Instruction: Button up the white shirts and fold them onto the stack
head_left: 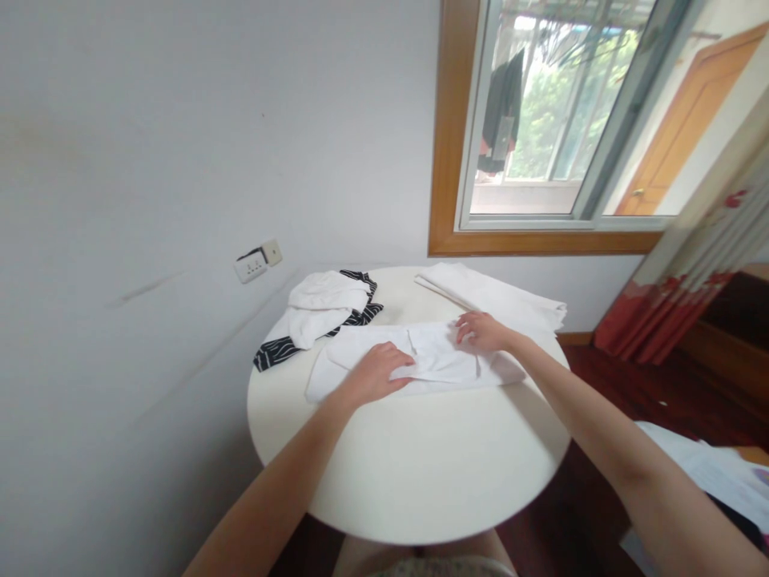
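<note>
A folded white garment (440, 358) lies flat across the round table, its cloth turned inward in layers with a short dark slit or seam near the middle. My left hand (381, 370) rests on its left half, thumb apart from the fingers near the front edge. On the right half, the fingers of my right hand (479, 330) are spread and touch the top of the cloth. Neither hand shows cloth pinched between its fingers. My right forearm crosses over the garment's right end.
On the round white table (420, 465), a crumpled white cloth with black-and-white striped parts (324, 304) lies at the back left. Another folded white cloth (498, 296) lies at the back right. A wall (150, 200) borders the left; a window (546, 120) is behind.
</note>
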Demonstrator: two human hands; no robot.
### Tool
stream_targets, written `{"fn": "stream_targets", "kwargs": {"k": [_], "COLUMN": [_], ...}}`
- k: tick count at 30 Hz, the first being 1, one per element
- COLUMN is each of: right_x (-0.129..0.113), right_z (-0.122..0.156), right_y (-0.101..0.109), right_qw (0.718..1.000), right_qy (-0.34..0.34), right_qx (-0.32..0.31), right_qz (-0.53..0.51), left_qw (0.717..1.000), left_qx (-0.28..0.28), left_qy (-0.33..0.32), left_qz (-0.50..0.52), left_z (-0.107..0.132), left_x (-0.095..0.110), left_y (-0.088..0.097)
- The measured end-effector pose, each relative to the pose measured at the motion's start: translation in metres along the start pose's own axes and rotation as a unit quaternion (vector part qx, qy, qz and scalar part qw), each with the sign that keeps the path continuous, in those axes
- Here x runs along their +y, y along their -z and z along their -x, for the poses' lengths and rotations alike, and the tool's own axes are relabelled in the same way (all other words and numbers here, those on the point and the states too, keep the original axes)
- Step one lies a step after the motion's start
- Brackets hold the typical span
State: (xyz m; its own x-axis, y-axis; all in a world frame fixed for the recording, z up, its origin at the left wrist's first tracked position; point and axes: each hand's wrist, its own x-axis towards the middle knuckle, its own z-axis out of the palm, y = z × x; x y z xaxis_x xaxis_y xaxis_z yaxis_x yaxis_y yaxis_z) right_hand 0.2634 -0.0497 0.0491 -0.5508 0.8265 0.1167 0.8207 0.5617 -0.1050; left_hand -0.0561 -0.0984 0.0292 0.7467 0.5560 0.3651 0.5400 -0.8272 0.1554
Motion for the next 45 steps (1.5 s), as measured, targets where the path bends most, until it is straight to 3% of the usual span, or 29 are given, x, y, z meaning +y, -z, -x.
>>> {"fn": "stream_targets", "kwargs": {"k": [5,13,19,23,26,29,34,38,41,45], "right_x": [0.013,0.020,0.046,0.060,0.068,0.073,0.064,0.048,0.034,0.003], "right_z": [0.024,0.049,0.056,0.056,0.060,0.058,0.036,0.025,0.023,0.005], "right_y": [0.016,0.033,0.027,0.021,0.020,0.018,0.009,-0.006,-0.011,-0.009], "right_qw": [0.998,0.999,0.999,0.988,0.980,0.980,0.971,0.951,0.951,0.951], "right_qy": [-0.020,0.001,0.001,-0.049,-0.103,-0.136,-0.212,-0.260,-0.243,-0.226], "right_qx": [-0.039,0.002,0.047,0.091,0.076,0.067,0.107,0.112,0.123,0.173], "right_qz": [0.042,0.039,-0.028,-0.114,-0.153,-0.128,0.032,0.128,0.147,0.123], "left_qw": [0.998,0.988,0.980,0.981,0.969,0.960,0.953,0.936,0.930,0.933], "left_qx": [-0.020,-0.069,-0.086,-0.046,-0.032,-0.029,-0.005,-0.027,-0.026,0.070], "left_qy": [0.031,0.035,0.024,0.085,0.145,0.182,0.201,0.224,0.209,0.202], "left_qz": [-0.057,-0.136,-0.177,-0.169,-0.195,-0.210,-0.225,-0.271,-0.301,-0.289], "left_z": [0.010,0.021,0.012,0.008,0.008,0.009,0.008,0.015,0.020,0.002], "left_x": [-0.025,-0.074,-0.107,-0.119,-0.124,-0.128,-0.136,-0.136,-0.128,-0.099], "left_y": [0.016,0.051,0.062,0.064,0.062,0.056,0.044,0.039,0.042,0.042]}}
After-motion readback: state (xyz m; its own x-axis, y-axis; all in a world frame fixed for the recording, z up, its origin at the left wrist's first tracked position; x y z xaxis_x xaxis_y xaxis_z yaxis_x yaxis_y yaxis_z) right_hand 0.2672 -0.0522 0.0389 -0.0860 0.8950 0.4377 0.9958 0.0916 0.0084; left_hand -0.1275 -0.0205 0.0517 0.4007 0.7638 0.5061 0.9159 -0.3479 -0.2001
